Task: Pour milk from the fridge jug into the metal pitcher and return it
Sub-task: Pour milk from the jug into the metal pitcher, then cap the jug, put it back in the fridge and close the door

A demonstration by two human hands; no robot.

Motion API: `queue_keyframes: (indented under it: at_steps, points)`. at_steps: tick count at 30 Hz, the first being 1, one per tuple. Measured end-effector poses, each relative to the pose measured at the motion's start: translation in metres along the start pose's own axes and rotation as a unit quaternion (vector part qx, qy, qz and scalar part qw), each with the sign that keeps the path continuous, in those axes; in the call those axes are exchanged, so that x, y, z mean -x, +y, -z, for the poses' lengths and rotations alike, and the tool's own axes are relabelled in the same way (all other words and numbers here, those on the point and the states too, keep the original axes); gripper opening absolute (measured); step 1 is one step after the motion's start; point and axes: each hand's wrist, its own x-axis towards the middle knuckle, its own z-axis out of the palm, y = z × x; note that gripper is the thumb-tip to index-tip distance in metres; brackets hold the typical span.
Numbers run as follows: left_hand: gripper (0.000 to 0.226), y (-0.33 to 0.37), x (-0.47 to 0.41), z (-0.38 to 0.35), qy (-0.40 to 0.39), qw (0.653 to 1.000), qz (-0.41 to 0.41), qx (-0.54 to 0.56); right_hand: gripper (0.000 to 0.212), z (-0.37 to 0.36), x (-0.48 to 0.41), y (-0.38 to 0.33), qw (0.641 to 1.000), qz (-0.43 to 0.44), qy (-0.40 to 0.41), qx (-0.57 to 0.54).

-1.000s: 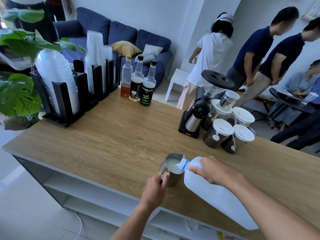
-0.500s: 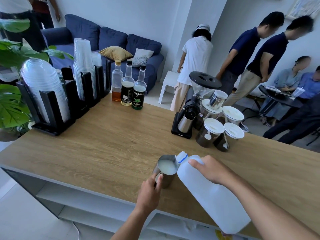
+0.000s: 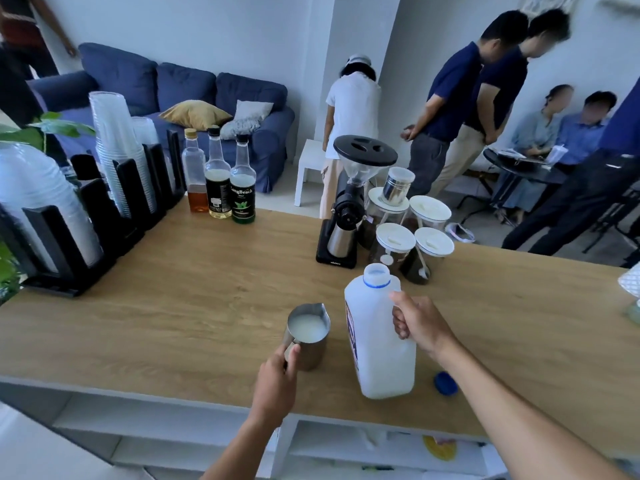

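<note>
A white plastic milk jug [image 3: 379, 344] stands upright on the wooden counter [image 3: 180, 306], its mouth uncapped. My right hand [image 3: 420, 323] grips the jug's handle on its right side. To the jug's left sits a metal pitcher [image 3: 306, 336] with milk inside and its spout pointing away from me. My left hand [image 3: 277, 386] holds the pitcher's handle at its near left side. The jug's blue cap [image 3: 445, 383] lies on the counter just right of the jug, beside my right forearm.
A black coffee grinder [image 3: 349, 216] and several white-lidded jars [image 3: 414, 244] stand behind the jug. Three syrup bottles [image 3: 218, 181] and black racks of plastic cups [image 3: 117, 157] and lids line the far left. Several people stand or sit beyond the counter.
The jug, tilted with its mouth over the pitcher before, now stands upright on the counter to the pitcher's right. Both hands keep their grips.
</note>
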Motion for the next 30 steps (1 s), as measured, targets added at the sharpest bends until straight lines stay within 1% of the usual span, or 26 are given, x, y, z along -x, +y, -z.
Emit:
queue_keyframes:
  at_steps: [2, 4, 6, 10, 12, 13, 14, 16, 18, 19, 20, 21, 23, 24, 25, 26, 28, 30]
  points:
    - [0.043, 0.003, 0.001, 0.001, 0.002, 1.000, 0.005, 0.000, 0.043, 0.001, 0.003, 0.004, 1.000, 0.004, 0.017, -0.018]
    - [0.045, 0.007, 0.005, 0.001, 0.005, 1.000, 0.031, -0.003, 0.042, 0.003, 0.008, 0.009, 0.999, 0.015, 0.033, -0.040]
    - [0.059, 0.010, 0.010, -0.001, 0.022, 0.998, 0.051, 0.008, 0.044, 0.006, 0.014, 0.018, 0.996, 0.031, 0.046, -0.068]
    - [0.080, 0.021, 0.013, -0.003, 0.123, 0.991, 0.043, -0.023, 0.048, 0.011, 0.023, 0.039, 0.992, 0.050, 0.056, -0.097]
    - [0.090, 0.040, 0.009, -0.004, 0.139, 0.990, 0.009, -0.029, 0.051, 0.013, 0.025, 0.047, 0.993, 0.054, 0.054, -0.094]
    - [0.091, 0.051, 0.007, -0.004, 0.124, 0.991, -0.032, -0.033, 0.052, 0.013, 0.026, 0.049, 0.993, 0.056, 0.050, -0.089]
    - [0.090, 0.062, 0.005, -0.007, 0.093, 0.991, -0.083, -0.040, 0.053, 0.014, 0.026, 0.051, 0.994, 0.056, 0.047, -0.082]
    - [0.091, 0.084, 0.002, -0.014, -0.015, 0.985, -0.167, -0.049, 0.054, 0.016, 0.026, 0.054, 0.996, 0.051, 0.043, -0.060]
    - [0.105, 0.102, 0.002, -0.024, -0.123, 0.971, -0.198, -0.052, 0.052, 0.017, 0.025, 0.055, 0.998, 0.042, 0.028, -0.046]
    - [0.113, 0.110, 0.002, -0.033, -0.153, 0.965, -0.206, -0.058, 0.052, 0.022, 0.026, 0.058, 0.998, 0.037, 0.023, -0.049]
    - [0.118, 0.114, 0.002, -0.039, -0.158, 0.962, -0.214, -0.062, 0.053, 0.023, 0.026, 0.061, 0.998, 0.023, 0.031, -0.052]
    - [0.120, 0.116, 0.002, -0.045, -0.151, 0.962, -0.220, -0.063, 0.055, 0.027, 0.029, 0.065, 0.997, 0.001, 0.055, -0.054]
    - [0.118, 0.117, 0.000, -0.053, -0.126, 0.965, -0.221, -0.068, 0.050, 0.037, 0.035, 0.080, 0.991, -0.039, 0.127, -0.010]
    - [0.116, 0.117, -0.001, -0.058, -0.119, 0.967, -0.212, -0.071, 0.043, 0.045, 0.037, 0.092, 0.984, -0.055, 0.162, 0.046]
    - [0.114, 0.116, -0.002, -0.060, -0.113, 0.971, -0.199, -0.075, 0.035, 0.053, 0.039, 0.103, 0.975, -0.069, 0.177, 0.115]
    - [0.111, 0.116, -0.002, -0.062, -0.112, 0.973, -0.186, -0.075, 0.032, 0.061, 0.041, 0.118, 0.965, -0.092, 0.170, 0.178]
    - [0.106, 0.117, -0.003, -0.065, -0.113, 0.977, -0.170, -0.058, 0.043, 0.073, 0.042, 0.139, 0.944, -0.147, 0.118, 0.272]
    - [0.098, 0.119, -0.003, -0.067, -0.124, 0.979, -0.159, -0.020, 0.056, 0.079, 0.042, 0.154, 0.932, -0.173, 0.076, 0.308]
